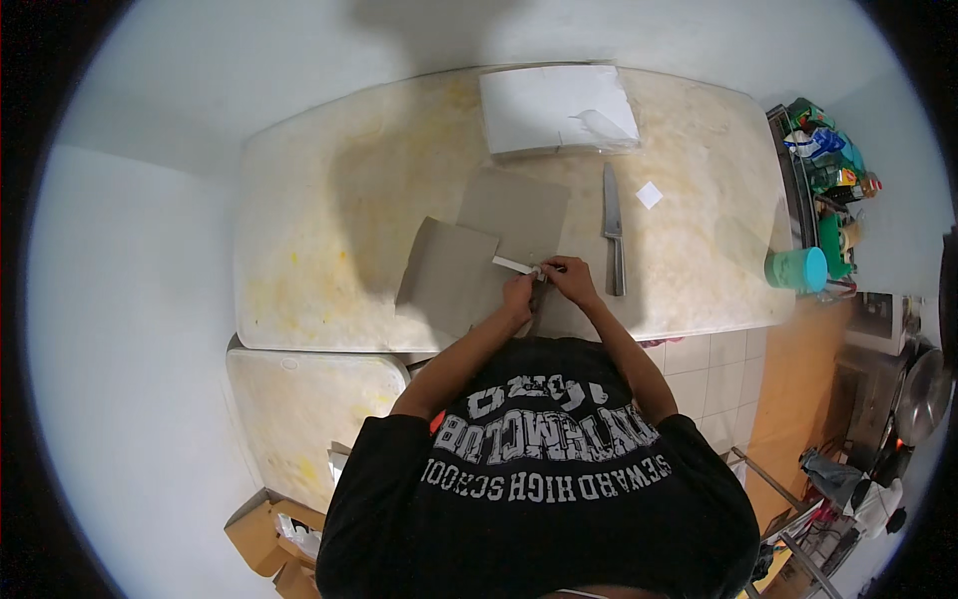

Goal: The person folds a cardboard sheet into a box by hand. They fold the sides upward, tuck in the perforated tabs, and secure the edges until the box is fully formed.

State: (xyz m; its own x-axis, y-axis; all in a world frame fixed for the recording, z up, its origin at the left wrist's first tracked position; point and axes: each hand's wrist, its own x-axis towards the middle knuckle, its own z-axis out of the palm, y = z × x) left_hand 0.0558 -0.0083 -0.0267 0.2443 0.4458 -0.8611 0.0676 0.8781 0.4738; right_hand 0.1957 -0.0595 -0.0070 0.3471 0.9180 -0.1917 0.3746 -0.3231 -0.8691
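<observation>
My left hand [518,295] is closed at the near end of a narrow white strip [512,265], perhaps folded paper. Close against it, my right hand [570,280] pinches the same end with bent fingers. Small details between the fingertips cannot be made out. Under and around both hands lie grey-brown cardboard sheets: one at the left [444,270] and another farther back [514,210], their edges overlapping. To the right of the cardboard a kitchen knife [613,225] rests flat, blade pointing away from me. A small white square [649,195] lies beyond the knife.
A pack of white paper [559,110] in clear plastic sits at the table's back edge. On the right corner stands a teal-lidded container [795,270], beside a rack [793,170] of bottles and packets. An open cardboard box [269,529] is at lower left, by a second table [309,409].
</observation>
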